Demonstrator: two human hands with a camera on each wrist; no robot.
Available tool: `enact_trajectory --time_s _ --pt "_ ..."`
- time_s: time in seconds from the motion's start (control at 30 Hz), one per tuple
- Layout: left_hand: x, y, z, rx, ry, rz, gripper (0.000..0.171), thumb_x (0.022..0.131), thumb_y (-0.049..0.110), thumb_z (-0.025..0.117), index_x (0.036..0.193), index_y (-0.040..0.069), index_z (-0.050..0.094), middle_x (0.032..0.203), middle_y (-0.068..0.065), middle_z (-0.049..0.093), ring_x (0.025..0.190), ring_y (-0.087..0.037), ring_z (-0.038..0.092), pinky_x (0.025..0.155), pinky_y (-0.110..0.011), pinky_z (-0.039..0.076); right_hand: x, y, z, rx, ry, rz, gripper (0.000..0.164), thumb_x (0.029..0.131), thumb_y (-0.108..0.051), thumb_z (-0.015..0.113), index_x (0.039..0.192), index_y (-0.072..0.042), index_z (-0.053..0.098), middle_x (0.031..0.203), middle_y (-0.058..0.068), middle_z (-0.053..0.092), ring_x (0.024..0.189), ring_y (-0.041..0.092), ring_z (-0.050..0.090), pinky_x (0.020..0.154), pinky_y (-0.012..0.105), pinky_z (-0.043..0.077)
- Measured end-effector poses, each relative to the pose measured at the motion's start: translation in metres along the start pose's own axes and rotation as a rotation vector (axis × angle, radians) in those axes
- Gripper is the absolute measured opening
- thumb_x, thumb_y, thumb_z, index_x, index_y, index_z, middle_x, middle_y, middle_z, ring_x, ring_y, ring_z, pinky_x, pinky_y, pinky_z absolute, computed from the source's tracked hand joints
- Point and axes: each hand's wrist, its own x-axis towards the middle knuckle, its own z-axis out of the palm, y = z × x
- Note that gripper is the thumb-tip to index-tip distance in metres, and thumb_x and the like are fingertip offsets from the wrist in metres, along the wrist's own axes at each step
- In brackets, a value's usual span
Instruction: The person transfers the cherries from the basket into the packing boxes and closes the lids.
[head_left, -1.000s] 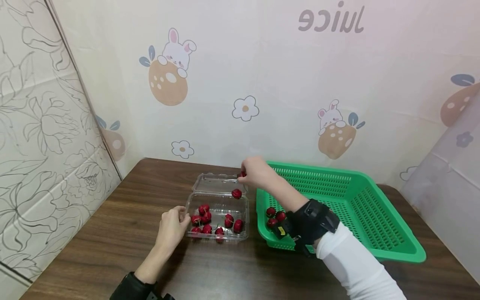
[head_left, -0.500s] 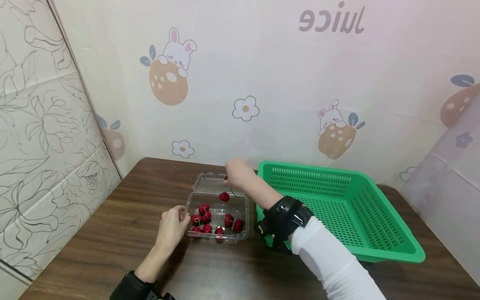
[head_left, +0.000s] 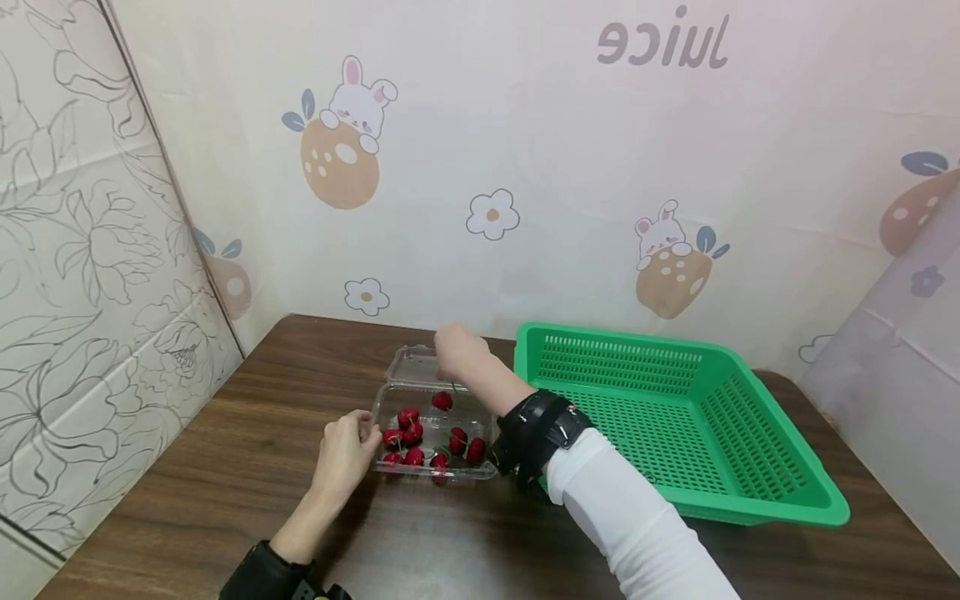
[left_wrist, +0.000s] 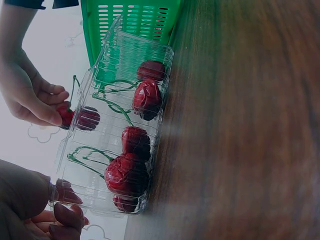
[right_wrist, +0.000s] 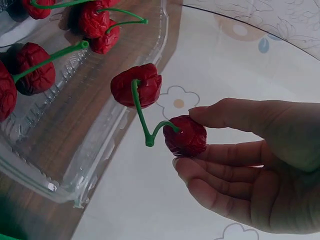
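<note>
My right hand [right_wrist: 285,150] pinches a dark red cherry [right_wrist: 185,136] between thumb and fingers. A green forked stem joins it to a second cherry [right_wrist: 136,86], which dangles free over the clear plastic clamshell box [head_left: 465,472]. Several red cherries [left_wrist: 127,175] with green stems lie inside that box, whose lid [head_left: 411,365] is folded back flat toward the wall. At the box's left side, my left hand [head_left: 343,454] grips the rim, as the left wrist view shows with digits on both sides of the wall. The head view hides the right fingertips and the pinched cherry.
A large green perforated basket [head_left: 780,483] stands right of the box, its left part hidden behind my right forearm [head_left: 491,385]. Both rest on a dark wooden table [head_left: 247,467]. A printed wall covering [head_left: 420,167] rises at the table's back edge.
My right hand has moved left from beside the basket to above the box, carrying the cherry pair, which now hangs lower. Cherries seen in the basket earlier are now behind the forearm. The left hand stays put.
</note>
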Motion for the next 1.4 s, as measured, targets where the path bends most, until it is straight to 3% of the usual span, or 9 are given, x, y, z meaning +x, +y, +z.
enact_trajectory --time_s 0.33,0.6,0.77,0.87,1.1,1.3,1.4 --pt "-0.005 0.003 -0.001 0.003 0.000 -0.012 0.023 0.079 0.003 0.056 0.097 -0.012 0.059 0.056 0.000 0.053 0.047 -0.010 0.044 0.044 -0.027 0.037 -0.002 -0.012 0.017 -0.034 -0.078 0.035 0.009 0.080 -0.008 0.060 0.087 -0.004 0.065 0.069 0.005 0.056 0.050 0.012 0.042 0.042 0.024 0.035" --pt "-0.009 0.005 0.000 0.004 -0.001 -0.015 0.023 0.079 0.002 0.056 0.097 -0.013 0.059 0.054 0.000 0.050 0.045 -0.010 0.041 0.043 -0.027 0.035 -0.004 -0.017 0.024 -0.069 -0.077 0.025 0.017 0.084 -0.010 0.055 0.097 -0.004 0.064 0.091 0.010 0.061 0.066 0.015 0.056 0.055 0.028 0.045" --pt "-0.011 0.006 0.001 0.007 0.006 -0.015 0.023 0.079 0.002 0.056 0.097 -0.013 0.059 0.054 0.001 0.050 0.045 -0.010 0.041 0.043 -0.027 0.035 -0.006 -0.019 0.029 -0.072 -0.113 0.033 0.018 0.086 -0.011 0.052 0.099 -0.005 0.063 0.102 0.010 0.058 0.066 0.015 0.055 0.055 0.028 0.045" --pt "-0.013 0.006 0.000 0.010 0.009 -0.011 0.024 0.079 0.002 0.056 0.097 -0.013 0.059 0.054 0.001 0.050 0.046 -0.010 0.041 0.043 -0.027 0.035 -0.007 -0.020 0.032 -0.076 -0.129 0.033 0.017 0.087 -0.011 0.051 0.097 -0.005 0.063 0.102 0.011 0.058 0.064 0.016 0.053 0.052 0.027 0.043" --pt "-0.017 0.008 0.001 0.013 0.023 -0.006 0.023 0.079 0.002 0.056 0.096 -0.013 0.059 0.055 0.001 0.050 0.046 -0.011 0.042 0.044 -0.028 0.036 -0.008 -0.020 0.039 -0.066 -0.125 0.022 0.013 0.085 -0.010 0.053 0.088 -0.006 0.065 0.084 0.007 0.061 0.057 0.013 0.051 0.046 0.024 0.041" --pt "-0.020 0.010 0.002 0.012 0.027 -0.007 0.023 0.079 0.002 0.056 0.096 -0.013 0.059 0.055 0.000 0.050 0.046 -0.011 0.042 0.043 -0.027 0.036 -0.011 -0.020 0.042 -0.076 -0.166 0.047 0.017 0.086 -0.011 0.052 0.097 -0.005 0.064 0.109 0.010 0.056 0.067 0.015 0.053 0.051 0.025 0.043" --pt "-0.021 0.010 0.003 0.010 0.028 -0.009 0.023 0.079 0.002 0.056 0.096 -0.013 0.059 0.055 -0.001 0.051 0.046 -0.011 0.042 0.043 -0.027 0.036 -0.012 -0.019 0.044 -0.070 -0.188 0.052 0.018 0.086 -0.010 0.052 0.100 -0.005 0.063 0.110 0.010 0.055 0.068 0.016 0.052 0.053 0.026 0.043"
